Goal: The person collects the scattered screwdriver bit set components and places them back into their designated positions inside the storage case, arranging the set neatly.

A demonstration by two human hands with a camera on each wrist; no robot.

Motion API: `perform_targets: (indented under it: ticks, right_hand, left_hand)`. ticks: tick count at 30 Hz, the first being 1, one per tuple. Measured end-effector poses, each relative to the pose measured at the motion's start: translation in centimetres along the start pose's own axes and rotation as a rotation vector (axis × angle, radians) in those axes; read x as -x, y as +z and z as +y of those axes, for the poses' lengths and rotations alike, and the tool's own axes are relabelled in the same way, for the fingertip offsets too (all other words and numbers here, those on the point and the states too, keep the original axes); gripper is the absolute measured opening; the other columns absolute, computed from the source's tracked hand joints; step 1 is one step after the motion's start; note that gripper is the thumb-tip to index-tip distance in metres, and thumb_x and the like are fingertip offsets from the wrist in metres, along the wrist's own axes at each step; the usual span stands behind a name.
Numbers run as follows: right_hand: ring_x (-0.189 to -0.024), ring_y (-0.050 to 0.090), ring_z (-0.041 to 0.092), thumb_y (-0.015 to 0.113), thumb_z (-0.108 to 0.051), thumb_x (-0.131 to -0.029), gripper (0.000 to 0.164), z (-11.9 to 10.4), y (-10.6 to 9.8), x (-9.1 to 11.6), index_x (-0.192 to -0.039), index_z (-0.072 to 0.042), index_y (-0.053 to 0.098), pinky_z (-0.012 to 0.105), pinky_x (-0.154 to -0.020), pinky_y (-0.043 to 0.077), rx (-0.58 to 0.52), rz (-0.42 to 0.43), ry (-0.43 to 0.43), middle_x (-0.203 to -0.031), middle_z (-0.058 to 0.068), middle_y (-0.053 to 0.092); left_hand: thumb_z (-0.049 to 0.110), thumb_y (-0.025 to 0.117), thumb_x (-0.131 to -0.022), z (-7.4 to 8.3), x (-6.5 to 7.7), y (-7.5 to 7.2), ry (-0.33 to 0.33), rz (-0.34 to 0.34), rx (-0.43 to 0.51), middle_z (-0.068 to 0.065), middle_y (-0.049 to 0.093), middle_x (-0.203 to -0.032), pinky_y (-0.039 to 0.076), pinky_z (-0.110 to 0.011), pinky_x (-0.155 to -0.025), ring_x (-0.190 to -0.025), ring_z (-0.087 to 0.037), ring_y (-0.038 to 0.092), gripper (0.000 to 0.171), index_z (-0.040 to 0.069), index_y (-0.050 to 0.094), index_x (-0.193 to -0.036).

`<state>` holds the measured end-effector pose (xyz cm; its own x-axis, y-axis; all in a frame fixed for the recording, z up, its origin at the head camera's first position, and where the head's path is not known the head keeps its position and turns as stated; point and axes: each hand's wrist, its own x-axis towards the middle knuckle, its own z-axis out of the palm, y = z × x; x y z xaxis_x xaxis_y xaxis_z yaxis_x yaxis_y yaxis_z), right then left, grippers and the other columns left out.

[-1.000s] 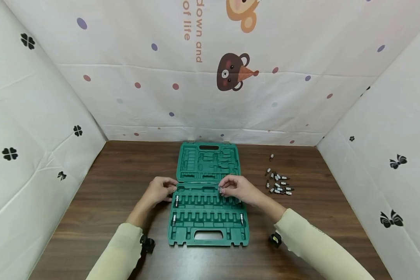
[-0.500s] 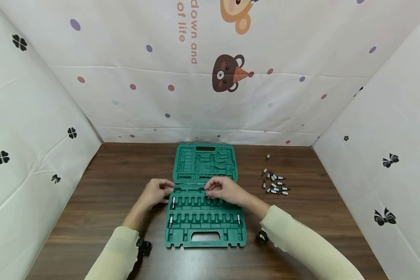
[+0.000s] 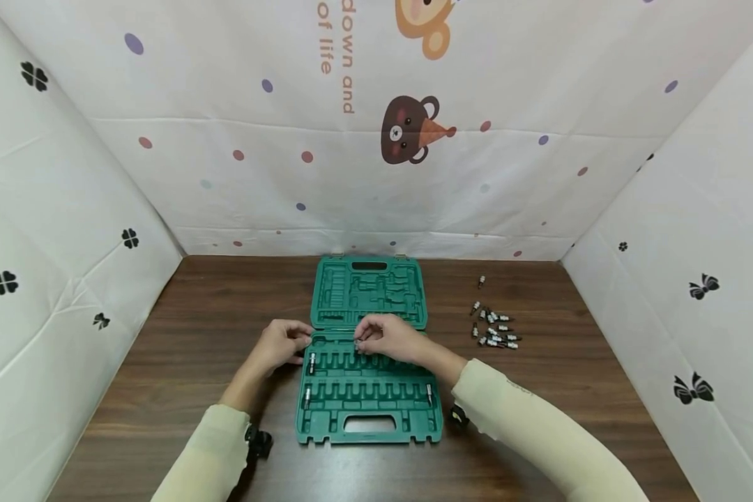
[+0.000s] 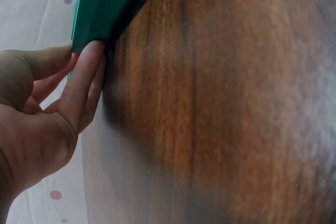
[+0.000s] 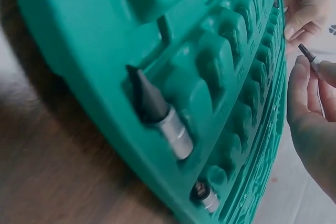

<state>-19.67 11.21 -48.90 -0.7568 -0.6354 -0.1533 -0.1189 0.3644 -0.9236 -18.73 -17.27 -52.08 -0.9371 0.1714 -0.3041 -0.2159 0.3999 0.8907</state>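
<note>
A green tool case (image 3: 369,403) lies open on the table, its rows of slots toward me. My left hand (image 3: 284,341) pinches the case's left edge near the hinge; in the left wrist view the thumb and fingers (image 4: 86,69) lie against the green wall. Over the upper row of slots, my right hand (image 3: 385,338) pinches a bit socket (image 5: 310,56) by its silver end, dark tip pointing out. Other bit sockets sit in the slots: one upper left (image 3: 312,363), one lower left (image 3: 307,398), one lower right (image 3: 429,394). The right wrist view shows another in the upper row (image 5: 207,196).
A loose pile of several bit sockets (image 3: 494,336) lies on the wooden table (image 3: 539,404) right of the case, with a single one (image 3: 481,282) farther back. The case's lid (image 3: 369,293) rests opened toward the back wall. Printed white cloth (image 3: 339,181) encloses the table.
My right hand has moved left along the upper row with the bit socket in its fingers. The left hand keeps its place at the case's edge. The head view has shifted slightly.
</note>
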Motion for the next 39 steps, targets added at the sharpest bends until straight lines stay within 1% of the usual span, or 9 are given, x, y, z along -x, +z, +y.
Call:
perform_targets:
  ticks: [4,9,16,21,25,30,35,37,39]
  right_hand:
    - [-0.096,0.070,0.016,0.065,-0.007,-0.102,0.014,-0.4,0.2,-0.6,-0.115,-0.004,0.068,0.034,-0.085,0.061,0.031,-0.010,0.007,-0.109,0.008,0.070]
    - [-0.096,0.072,0.016,0.067,-0.006,-0.101,0.013,-0.8,0.7,-1.4,-0.113,-0.003,0.069,0.037,-0.085,0.063,0.033,-0.027,0.008,-0.108,0.009,0.071]
    - [-0.092,0.071,0.009,0.070,-0.009,-0.099,0.009,-1.4,1.6,-2.3,-0.108,-0.009,0.072,0.033,-0.082,0.063,0.074,-0.047,0.010,-0.104,0.002,0.073]
    - [-0.089,0.072,0.009,0.071,-0.009,-0.099,0.008,-1.8,2.4,-2.9,-0.107,-0.010,0.073,0.035,-0.081,0.063,0.088,-0.061,0.035,-0.101,0.000,0.076]
    - [-0.086,0.072,0.009,0.073,-0.009,-0.098,0.008,-1.8,3.0,-3.3,-0.106,-0.009,0.074,0.032,-0.077,0.062,0.112,-0.061,0.053,-0.099,0.001,0.076]
    - [-0.084,0.071,0.008,0.074,-0.009,-0.096,0.009,-1.8,3.6,-3.6,-0.105,-0.008,0.074,0.025,-0.073,0.059,0.152,-0.066,0.038,-0.096,0.001,0.076]
    - [-0.084,0.072,0.011,0.075,-0.010,-0.096,0.008,-1.8,3.9,-3.9,-0.104,-0.010,0.075,0.023,-0.071,0.059,0.184,-0.070,0.027,-0.094,-0.001,0.076]
    - [-0.083,0.072,0.011,0.075,-0.011,-0.096,0.007,-1.9,4.1,-4.1,-0.103,-0.011,0.076,0.022,-0.070,0.059,0.219,-0.070,0.021,-0.093,-0.001,0.076]
    - [-0.082,0.071,0.008,0.075,-0.012,-0.096,0.007,-2.0,4.3,-4.2,-0.103,-0.012,0.076,0.020,-0.071,0.058,0.263,-0.064,0.008,-0.093,-0.003,0.075]
  left_hand:
    - [0.002,0.062,-0.103,0.1,-0.1,0.0,0.000,0.004,0.001,-0.017,0.067,-0.106,0.065,-0.034,-0.068,-0.087,-0.021,0.068,0.024,-0.002,0.070,-0.125]
    - [0.002,0.062,-0.102,0.1,-0.3,0.0,0.007,0.004,0.001,-0.017,0.068,-0.104,0.065,-0.034,-0.067,-0.085,-0.020,0.068,0.023,-0.002,0.071,-0.123]
    - [0.002,0.062,-0.102,0.1,-0.5,0.0,0.010,0.006,0.003,-0.018,0.069,-0.105,0.065,-0.035,-0.067,-0.083,-0.018,0.068,0.024,-0.003,0.070,-0.124]
    - [0.002,0.063,-0.102,0.2,-0.4,0.0,0.005,0.009,0.004,-0.018,0.069,-0.107,0.065,-0.035,-0.068,-0.084,-0.018,0.068,0.024,-0.003,0.070,-0.124]
    - [0.002,0.063,-0.102,0.2,-0.3,-0.1,0.001,0.012,0.003,-0.018,0.069,-0.107,0.065,-0.035,-0.068,-0.084,-0.018,0.068,0.023,-0.002,0.071,-0.124]
    - [0.002,0.063,-0.102,0.0,-0.3,-0.1,0.005,0.006,0.001,-0.018,0.070,-0.107,0.065,-0.034,-0.067,-0.084,-0.018,0.068,0.024,-0.003,0.070,-0.124]
    - [0.002,0.063,-0.102,-0.1,-0.4,-0.1,0.008,0.003,0.001,-0.019,0.070,-0.106,0.065,-0.034,-0.066,-0.083,-0.018,0.068,0.024,-0.003,0.070,-0.124]
    - [0.002,0.063,-0.102,-0.1,-0.4,-0.1,0.008,0.004,0.000,-0.019,0.070,-0.106,0.065,-0.035,-0.066,-0.082,-0.018,0.067,0.024,-0.003,0.070,-0.124]
    - [0.002,0.063,-0.102,-0.2,-0.3,-0.1,0.010,0.005,-0.005,-0.019,0.070,-0.106,0.065,-0.035,-0.066,-0.082,-0.018,0.068,0.024,-0.003,0.070,-0.124]
